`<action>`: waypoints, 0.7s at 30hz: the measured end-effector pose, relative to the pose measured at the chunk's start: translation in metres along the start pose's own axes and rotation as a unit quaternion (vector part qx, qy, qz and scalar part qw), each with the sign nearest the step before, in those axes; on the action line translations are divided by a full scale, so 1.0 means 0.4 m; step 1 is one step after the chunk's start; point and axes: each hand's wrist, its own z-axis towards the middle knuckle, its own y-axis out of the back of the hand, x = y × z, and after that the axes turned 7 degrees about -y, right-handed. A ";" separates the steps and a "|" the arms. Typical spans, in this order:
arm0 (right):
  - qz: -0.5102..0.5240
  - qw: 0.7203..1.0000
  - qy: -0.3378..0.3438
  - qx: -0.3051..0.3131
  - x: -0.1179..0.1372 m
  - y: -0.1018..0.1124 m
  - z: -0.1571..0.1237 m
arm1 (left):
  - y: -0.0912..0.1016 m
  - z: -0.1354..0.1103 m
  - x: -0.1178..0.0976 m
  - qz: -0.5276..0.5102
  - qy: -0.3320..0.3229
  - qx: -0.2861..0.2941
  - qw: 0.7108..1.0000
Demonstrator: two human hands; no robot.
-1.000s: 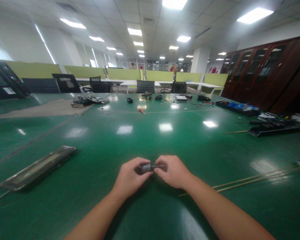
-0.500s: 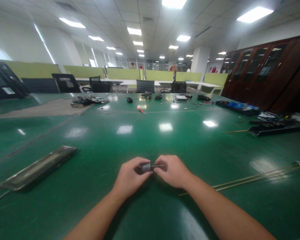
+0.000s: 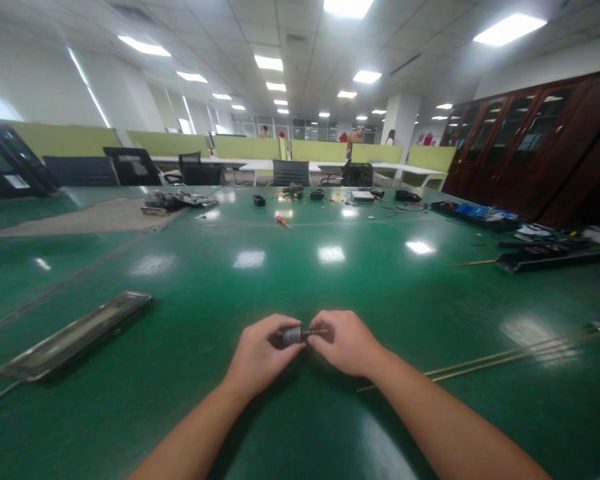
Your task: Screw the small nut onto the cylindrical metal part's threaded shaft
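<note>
Between my two hands is a small metal cylinder with a thin ridged shaft (image 3: 293,335), which looks like a small motor. My left hand (image 3: 261,348) grips the cylinder body between thumb and fingers. From the other side, my right hand (image 3: 347,343) pinches the shaft end, hiding its tip. The part lies roughly level, low over the green table (image 3: 300,287). Whether it touches the surface I cannot tell. Thin brass-coloured rods (image 3: 485,360) run beside and behind my right forearm.
At left lies a long flat clear-topped case (image 3: 77,339). Farther off are a red screwdriver (image 3: 281,221), a pile of parts (image 3: 177,200) and a white box (image 3: 362,197). Black trays (image 3: 550,257) stand at right. People (image 3: 355,137) are in the background.
My hands and the held part show no visible movement. In the far background, people have shifted slightly.
</note>
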 end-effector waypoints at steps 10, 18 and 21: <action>-0.003 1.000 -0.002 0.002 0.001 0.002 0.001 | 0.002 0.002 -0.006 -0.005 0.006 0.002 1.000; -0.003 1.000 0.005 -0.002 -0.002 -0.002 0.000 | 0.000 0.000 0.001 -0.002 -0.003 0.005 1.000; -0.005 1.000 0.004 -0.001 0.000 0.001 0.000 | 0.000 0.000 0.000 0.000 -0.003 0.001 1.000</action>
